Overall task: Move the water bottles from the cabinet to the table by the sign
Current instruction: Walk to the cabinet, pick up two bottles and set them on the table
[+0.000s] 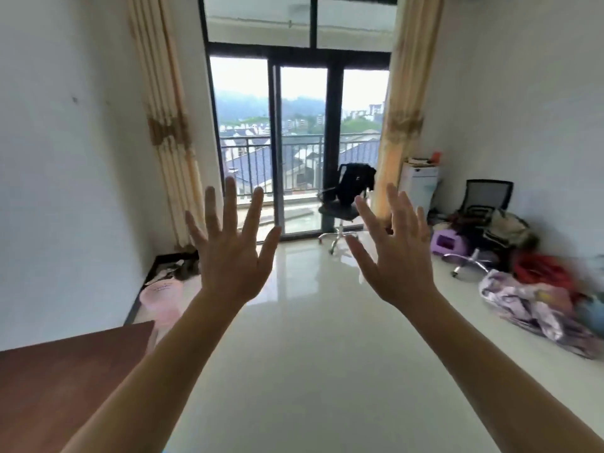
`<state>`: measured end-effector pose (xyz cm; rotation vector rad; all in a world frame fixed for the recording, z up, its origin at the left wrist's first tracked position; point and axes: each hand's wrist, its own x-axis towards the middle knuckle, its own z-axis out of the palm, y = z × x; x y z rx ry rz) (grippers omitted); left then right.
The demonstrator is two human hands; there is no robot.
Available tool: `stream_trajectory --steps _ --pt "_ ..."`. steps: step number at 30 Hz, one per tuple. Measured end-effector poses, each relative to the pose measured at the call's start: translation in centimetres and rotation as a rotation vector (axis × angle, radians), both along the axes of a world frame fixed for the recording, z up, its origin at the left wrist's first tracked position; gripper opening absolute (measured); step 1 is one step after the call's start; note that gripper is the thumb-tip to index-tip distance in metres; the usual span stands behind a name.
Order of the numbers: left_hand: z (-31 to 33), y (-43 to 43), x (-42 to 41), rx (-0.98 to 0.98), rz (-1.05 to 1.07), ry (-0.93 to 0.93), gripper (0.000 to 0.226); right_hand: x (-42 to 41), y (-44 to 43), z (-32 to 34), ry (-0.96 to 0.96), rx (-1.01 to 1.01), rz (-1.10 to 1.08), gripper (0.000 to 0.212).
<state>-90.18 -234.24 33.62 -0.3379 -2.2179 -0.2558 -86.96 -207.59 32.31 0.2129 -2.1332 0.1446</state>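
My left hand [230, 253] and my right hand [397, 253] are both raised in front of me, backs toward the camera, fingers spread straight and holding nothing. They hang in the air over a glossy pale floor [310, 338], facing a glass balcony door [300, 148]. A brown wooden table corner [65, 380] shows at the lower left, with nothing on the part that shows. No water bottles, cabinet or sign appear in this view.
A swivel chair [343, 204] with a black garment stands by the door. Piled clothes and bags [539, 289] lie along the right wall, with a purple stool [446, 241] and a second office chair [483, 204]. A pink bucket [161, 299] sits by the left wall.
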Motion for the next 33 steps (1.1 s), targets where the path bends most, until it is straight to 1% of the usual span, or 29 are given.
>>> stream_trajectory --steps 2,4,7,8,10,11,12,13,16,19,23,26,28,33 --pt "0.4 9.4 1.7 -0.043 -0.149 0.0 0.067 5.9 8.8 0.4 0.004 0.017 -0.178 0.065" --pt "1.1 17.4 3.9 -0.097 -0.285 -0.008 0.068 11.4 15.9 0.7 0.008 -0.035 -0.32 0.067" --pt "2.0 29.1 7.7 -0.131 -0.491 0.024 0.068 20.1 24.9 1.2 -0.008 -0.089 -0.526 0.07" --pt "2.2 33.3 9.7 -0.146 -0.572 0.009 0.068 23.3 27.9 1.3 -0.003 -0.106 -0.598 0.071" --pt "2.3 40.8 13.5 -0.16 -0.723 -0.022 0.07 28.9 33.0 1.0 0.007 -0.117 -0.721 0.072" --pt "2.0 43.2 14.6 -0.158 -0.775 -0.022 0.071 30.6 34.4 0.9 0.001 -0.118 -0.767 0.073" --pt "1.3 47.6 16.9 -0.171 -0.859 -0.039 0.071 34.0 37.1 0.1 -0.009 -0.131 -0.845 0.073" --pt "0.9 49.9 17.9 -0.176 -0.9 -0.046 0.07 35.7 38.3 -0.3 -0.019 -0.145 -0.887 0.073" --pt "-1.7 59.5 22.7 -0.197 -1.074 -0.047 0.066 42.9 43.5 -2.7 -0.056 -0.181 -1.052 0.072" --pt "-4.2 69.8 27.9 -0.219 -1.256 -0.078 0.068 49.9 49.5 -5.1 -0.109 -0.192 -1.244 0.073" --pt "-5.7 81.8 32.8 -0.218 -1.399 -0.078 0.067 55.8 58.3 -5.2 -0.168 -0.148 -1.424 0.072" --pt "-5.7 90.5 35.6 -0.227 -1.488 -0.155 0.068 58.6 65.1 -4.0 -0.173 -0.136 -1.494 0.07" --pt "-5.6 94.7 37.2 -0.236 -1.532 -0.169 0.07 60.2 68.2 -3.2 -0.174 -0.112 -1.538 0.069" --pt "-5.5 105.6 43.5 -0.299 -1.67 -0.188 0.068 66.0 74.5 -3.7 -0.174 -0.151 -1.676 0.07"
